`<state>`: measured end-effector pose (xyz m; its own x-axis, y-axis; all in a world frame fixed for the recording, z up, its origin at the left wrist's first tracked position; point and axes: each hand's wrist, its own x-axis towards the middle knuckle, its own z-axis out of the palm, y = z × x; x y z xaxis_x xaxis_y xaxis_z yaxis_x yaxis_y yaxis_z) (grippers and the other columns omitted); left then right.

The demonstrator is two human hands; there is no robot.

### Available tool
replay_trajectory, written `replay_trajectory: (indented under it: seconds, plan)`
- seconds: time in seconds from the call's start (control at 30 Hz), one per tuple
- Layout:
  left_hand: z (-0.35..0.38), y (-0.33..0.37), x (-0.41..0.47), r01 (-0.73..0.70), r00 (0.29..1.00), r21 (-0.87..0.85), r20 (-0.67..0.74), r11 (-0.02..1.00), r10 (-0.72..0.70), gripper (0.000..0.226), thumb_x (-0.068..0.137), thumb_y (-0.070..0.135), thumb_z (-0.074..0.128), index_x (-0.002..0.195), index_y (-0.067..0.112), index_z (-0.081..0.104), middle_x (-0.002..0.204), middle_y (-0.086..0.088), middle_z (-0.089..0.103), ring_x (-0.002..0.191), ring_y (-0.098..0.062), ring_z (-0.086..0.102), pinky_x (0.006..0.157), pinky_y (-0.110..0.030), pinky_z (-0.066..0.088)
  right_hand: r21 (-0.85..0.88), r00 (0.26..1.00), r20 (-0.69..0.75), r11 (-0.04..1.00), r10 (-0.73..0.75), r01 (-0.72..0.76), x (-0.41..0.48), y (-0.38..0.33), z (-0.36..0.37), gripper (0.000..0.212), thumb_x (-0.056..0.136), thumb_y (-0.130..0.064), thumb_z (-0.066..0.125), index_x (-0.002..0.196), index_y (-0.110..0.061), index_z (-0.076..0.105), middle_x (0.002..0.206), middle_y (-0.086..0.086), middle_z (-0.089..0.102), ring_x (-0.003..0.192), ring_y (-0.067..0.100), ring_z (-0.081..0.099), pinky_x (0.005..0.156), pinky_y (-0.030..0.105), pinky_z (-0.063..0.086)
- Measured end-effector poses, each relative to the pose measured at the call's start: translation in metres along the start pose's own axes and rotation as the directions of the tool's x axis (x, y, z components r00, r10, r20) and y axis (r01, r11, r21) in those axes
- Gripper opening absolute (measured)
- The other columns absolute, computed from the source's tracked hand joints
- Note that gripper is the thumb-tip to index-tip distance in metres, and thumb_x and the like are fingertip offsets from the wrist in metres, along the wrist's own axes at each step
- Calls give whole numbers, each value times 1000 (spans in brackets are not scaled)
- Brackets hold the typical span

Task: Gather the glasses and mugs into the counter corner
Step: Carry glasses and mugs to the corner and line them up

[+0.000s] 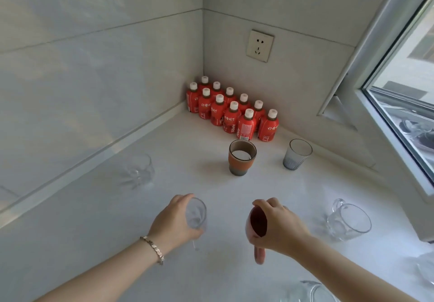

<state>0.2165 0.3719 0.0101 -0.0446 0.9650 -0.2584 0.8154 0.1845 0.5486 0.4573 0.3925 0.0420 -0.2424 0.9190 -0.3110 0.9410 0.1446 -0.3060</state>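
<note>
Head camera: the left hand (175, 219) curls round a small clear drinking glass (196, 214) and the right hand (279, 226) grips a pink mug (257, 224) by its wall, both well short of the white counter (187, 156) corner. They look light, smooth and breakable, so firm side-wall grips suit them.

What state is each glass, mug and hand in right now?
Left hand, grips the clear glass.
Right hand, grips the red mug, which is tilted.
Orange-sleeved cup, upright, untouched.
Grey glass, upright, untouched.
Clear tumbler, upright, untouched.
Handled glass mug, upright, untouched.
Bottles, capped, upright in the corner.
</note>
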Motion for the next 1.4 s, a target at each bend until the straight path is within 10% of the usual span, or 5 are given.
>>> replay_trajectory:
  seconds: [0.33,0.8,1.4]
  plan:
    - [-26,-42,-127,91,982,-37,-164,995,-96,90,60,39,80,137,23,38,136,6,44,121,-12,51,101,-26,43,-74,972,41,969,-233,235,-41,-68,17,77,68,-45,70,135,-34,34,127,-4,46,112,22,51,83,28,45]
    - [-66,-206,-434,530,777,-195,-277,825,-565,98,48,47,75,136,24,39,135,0,46,121,-16,50,100,-26,42,-151,705,329,702,-629,696,-193,-297,131,77,67,-44,70,135,-34,35,126,-4,48,109,21,56,79,25,44]
    - [-149,-443,-599,654,638,-266,-309,708,-705,85,66,31,76,139,26,33,136,5,42,116,-14,54,93,-28,48,-100,662,424,694,-618,713,-228,-592,299,75,64,-38,75,130,-26,42,124,-1,45,103,22,55,83,31,53]
